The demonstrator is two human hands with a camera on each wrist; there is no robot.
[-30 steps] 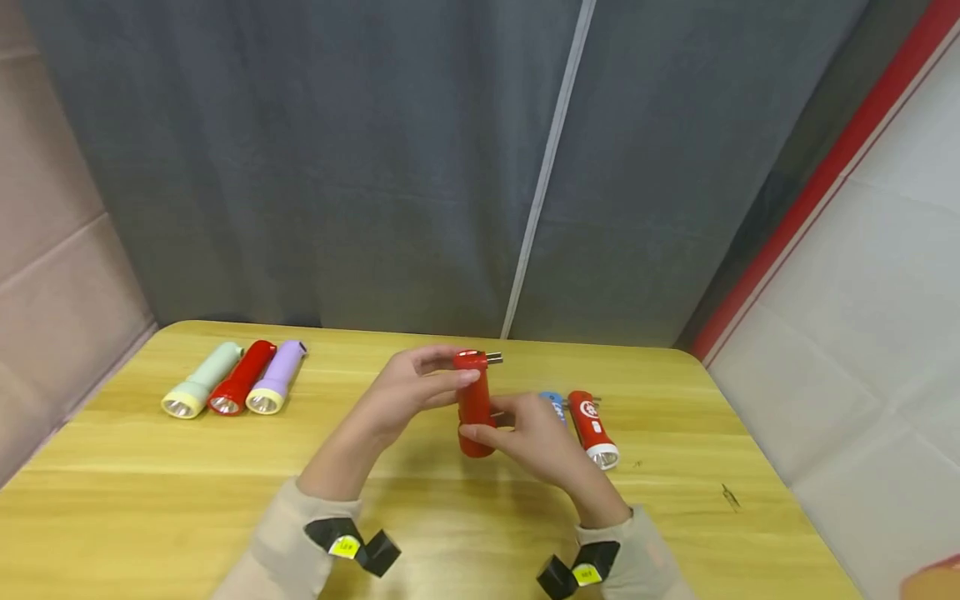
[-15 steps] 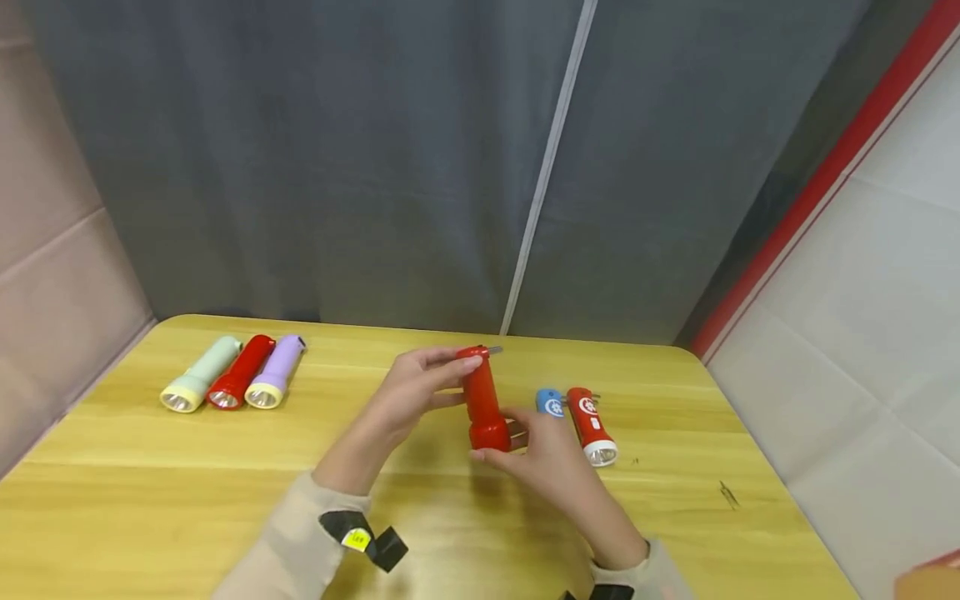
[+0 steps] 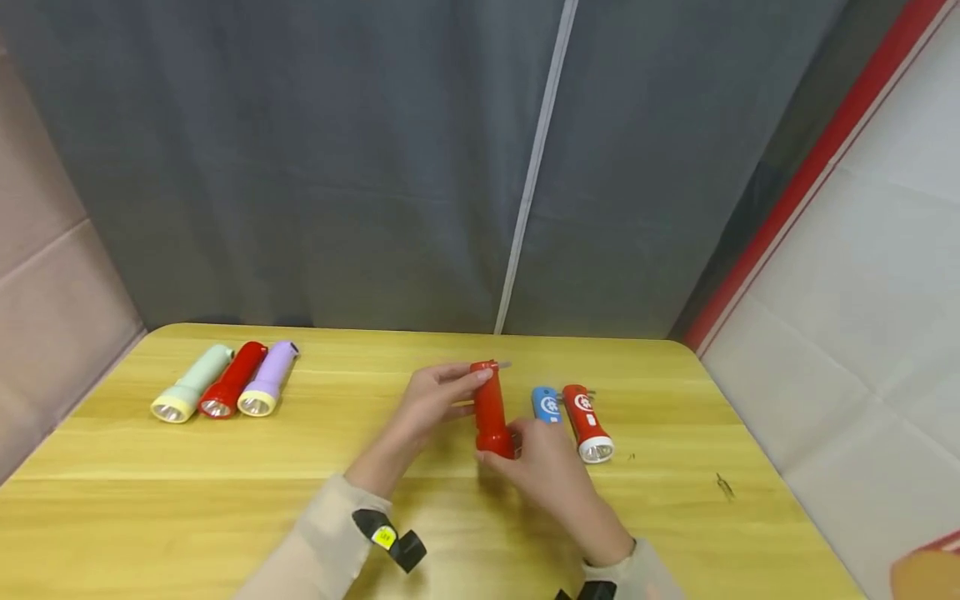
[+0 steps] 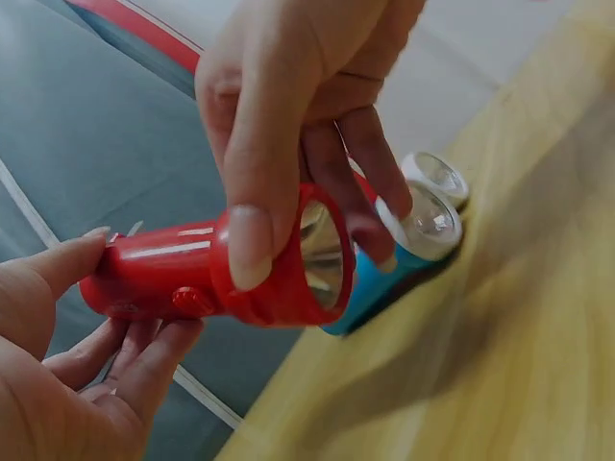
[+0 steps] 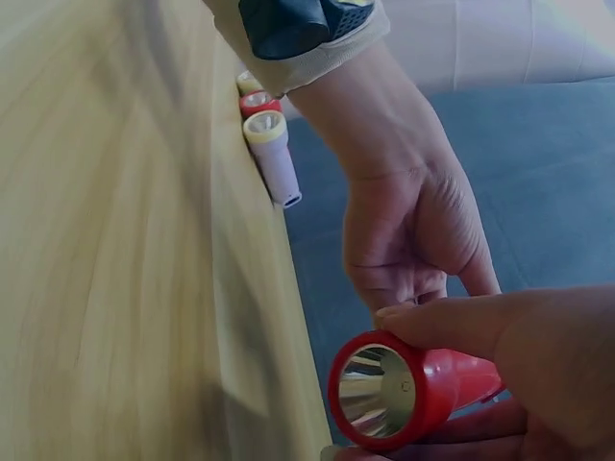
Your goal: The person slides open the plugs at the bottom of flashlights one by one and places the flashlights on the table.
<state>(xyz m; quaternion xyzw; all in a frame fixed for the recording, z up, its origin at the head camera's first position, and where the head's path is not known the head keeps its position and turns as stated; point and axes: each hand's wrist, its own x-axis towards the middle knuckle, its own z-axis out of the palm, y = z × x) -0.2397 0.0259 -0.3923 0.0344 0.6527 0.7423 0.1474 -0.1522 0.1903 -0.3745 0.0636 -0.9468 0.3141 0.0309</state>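
A red flashlight (image 3: 491, 412) is held above the table between both hands, lamp end toward the person. My left hand (image 3: 433, 402) pinches its tail end, where a small metal piece sticks out to the right. My right hand (image 3: 553, 467) grips the lamp head, thumb on the near side. In the left wrist view the flashlight (image 4: 192, 259) shows a slide switch and its reflector, with the right thumb (image 4: 252, 230) across the head. The right wrist view looks into the reflector (image 5: 375, 394). The right hand partly covers a blue flashlight (image 3: 547, 404) in the head view.
A red flashlight with white lamp rim (image 3: 587, 423) lies beside the blue one, right of the hands. At the table's left lie pale green (image 3: 197, 381), red (image 3: 236, 379) and lilac (image 3: 270, 377) flashlights side by side. A grey curtain (image 3: 337, 167) hangs behind the table (image 3: 187, 500).
The held flashlight has moved slightly right and turned about its length, so the tail's metal prongs show less. Both hands stay on it. The view has shifted slightly.
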